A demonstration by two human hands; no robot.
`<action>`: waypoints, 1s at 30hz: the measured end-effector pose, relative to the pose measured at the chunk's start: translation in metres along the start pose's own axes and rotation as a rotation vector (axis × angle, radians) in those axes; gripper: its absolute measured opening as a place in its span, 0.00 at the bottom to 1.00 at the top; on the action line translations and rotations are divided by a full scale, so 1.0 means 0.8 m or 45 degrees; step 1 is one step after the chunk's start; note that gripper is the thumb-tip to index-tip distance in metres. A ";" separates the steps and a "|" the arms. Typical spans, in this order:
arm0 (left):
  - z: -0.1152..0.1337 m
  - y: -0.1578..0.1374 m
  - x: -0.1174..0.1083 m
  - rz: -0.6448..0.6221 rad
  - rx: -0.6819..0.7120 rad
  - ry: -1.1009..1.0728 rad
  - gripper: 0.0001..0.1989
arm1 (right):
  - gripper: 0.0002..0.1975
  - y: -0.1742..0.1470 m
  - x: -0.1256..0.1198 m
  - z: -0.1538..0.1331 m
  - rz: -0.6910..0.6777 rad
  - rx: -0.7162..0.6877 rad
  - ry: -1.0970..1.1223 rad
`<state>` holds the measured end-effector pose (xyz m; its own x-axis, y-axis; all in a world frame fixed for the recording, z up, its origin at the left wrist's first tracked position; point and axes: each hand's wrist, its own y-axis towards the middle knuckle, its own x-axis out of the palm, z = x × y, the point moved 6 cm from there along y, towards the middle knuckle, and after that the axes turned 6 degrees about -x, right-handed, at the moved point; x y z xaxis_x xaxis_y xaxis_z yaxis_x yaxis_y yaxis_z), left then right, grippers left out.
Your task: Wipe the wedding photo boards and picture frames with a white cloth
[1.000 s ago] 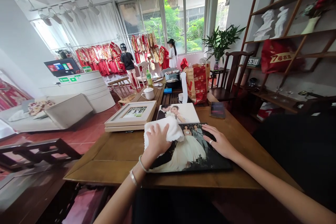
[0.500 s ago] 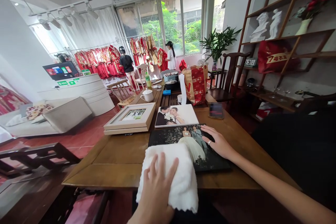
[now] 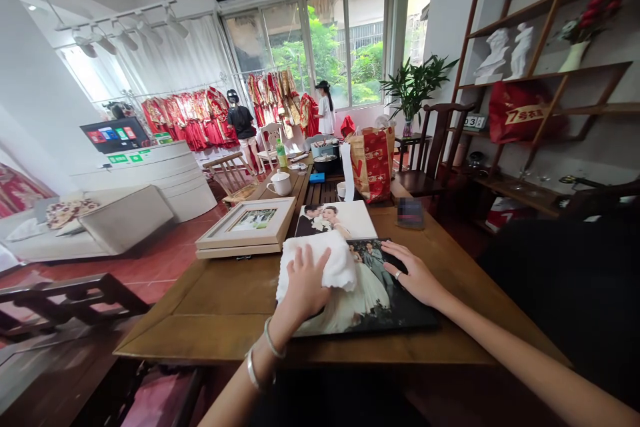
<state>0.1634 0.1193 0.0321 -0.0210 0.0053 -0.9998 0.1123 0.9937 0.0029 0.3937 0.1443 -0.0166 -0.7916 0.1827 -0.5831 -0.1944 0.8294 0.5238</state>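
Note:
A folded white cloth lies over the left part of a dark wedding photo panel, which shows a couple outdoors. My left hand holds the cloth from above, palm down, with the fingers spread across it. Resting on the panel's right side, my right hand is open, its fingers stretched out flat. Behind the panel lies a lighter wedding photo panel, partly covered by the cloth. All of this is on a brown wooden table.
Light-coloured photo frames are stacked at the left. Farther back stand a white lidded cup, a red and tan bag and a small white cup. Two people stand near red garments. A dark chair is at the right.
My left hand has moved forward with the cloth, from the table's near edge to the panel's far left part. More of the white dress shows. My right hand stays in place.

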 end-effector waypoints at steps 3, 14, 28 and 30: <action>0.009 -0.046 0.011 -0.054 0.020 -0.011 0.45 | 0.18 0.000 0.001 -0.001 0.001 -0.008 0.007; 0.040 -0.094 -0.002 -0.292 0.281 -0.036 0.48 | 0.19 0.001 0.000 -0.001 -0.022 0.001 -0.018; 0.033 -0.068 0.008 -0.147 0.192 -0.028 0.49 | 0.19 0.001 -0.001 -0.003 -0.012 -0.019 -0.013; 0.035 -0.097 0.014 -0.260 0.234 -0.019 0.51 | 0.19 0.001 -0.001 -0.003 -0.011 -0.017 -0.012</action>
<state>0.1825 0.0393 0.0200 -0.0471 -0.1958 -0.9795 0.2856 0.9370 -0.2010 0.3927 0.1440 -0.0145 -0.7843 0.1810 -0.5933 -0.2087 0.8237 0.5272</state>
